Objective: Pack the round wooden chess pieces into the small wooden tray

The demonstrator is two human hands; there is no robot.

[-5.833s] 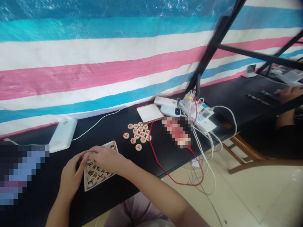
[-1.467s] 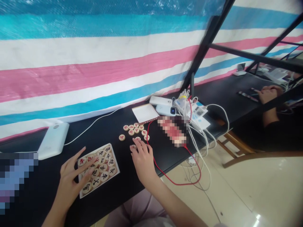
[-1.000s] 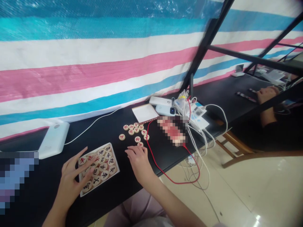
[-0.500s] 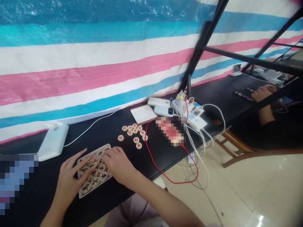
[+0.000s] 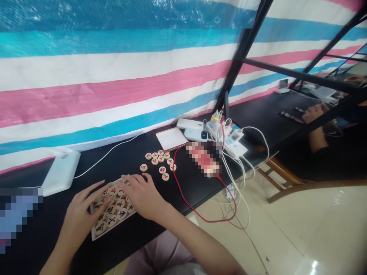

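A shallow white box in front of me holds Chinese chess pieces with black and red characters. My left hand lies over the box's left side, fingers spread and stretched out. Its thumb and fingers reach over the pieces. Over the right end of the box is my right hand, its fingers bent close together and down at the pieces. The undersides of those fingers are hidden, so what they hold cannot be made out. Beyond the box, several red-marked chess pieces lie loose on the black table.
A white box lid lies behind the loose pieces. Pale devices, a power strip with white cables and a red cable are to the right. A white power bank stands left. Another person's hand rests on the far table.
My right hand has shifted slightly left over the box, its fingers reaching farther across the pieces. My left hand stays spread over the left side. The view has moved slightly.
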